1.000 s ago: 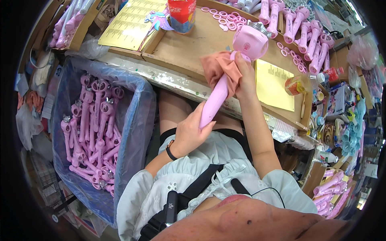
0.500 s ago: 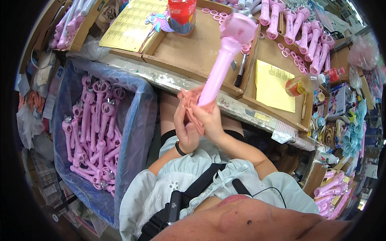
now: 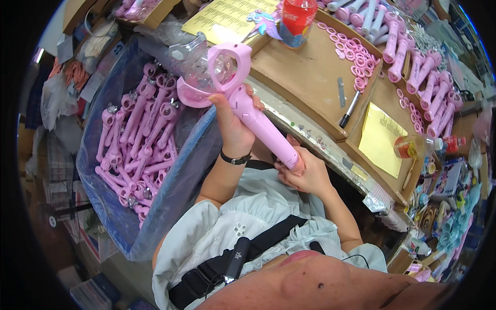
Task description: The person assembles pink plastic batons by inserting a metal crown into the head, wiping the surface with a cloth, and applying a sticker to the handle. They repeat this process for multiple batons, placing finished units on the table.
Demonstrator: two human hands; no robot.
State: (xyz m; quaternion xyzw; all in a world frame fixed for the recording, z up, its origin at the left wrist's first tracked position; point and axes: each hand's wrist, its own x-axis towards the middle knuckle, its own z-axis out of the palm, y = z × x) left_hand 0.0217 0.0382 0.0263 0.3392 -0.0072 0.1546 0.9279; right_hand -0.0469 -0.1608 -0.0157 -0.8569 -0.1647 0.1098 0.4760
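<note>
A pink toy wand slants across the middle, its head up and to the left. Pink rings surround a clear faceted plastic part at its head. My left hand is closed round the neck just below that head, thumb along the near side. Around the lower end of the handle, my right hand is closed. The wand's head hangs over the rim of a bin lined with blue plastic, where many similar pink wands lie heaped. No orange cloth shows now.
On the bench stand shallow cardboard trays with loose pink rings, a marker and a yellow sheet. A red-labelled bottle stands at the back. More pink wands lie at the far right, near a drink bottle.
The wand has swung from upright to tilted left, its head now over the bin. My left hand has moved up to its neck. The orange cloth around the handle's lower end is out of sight.
</note>
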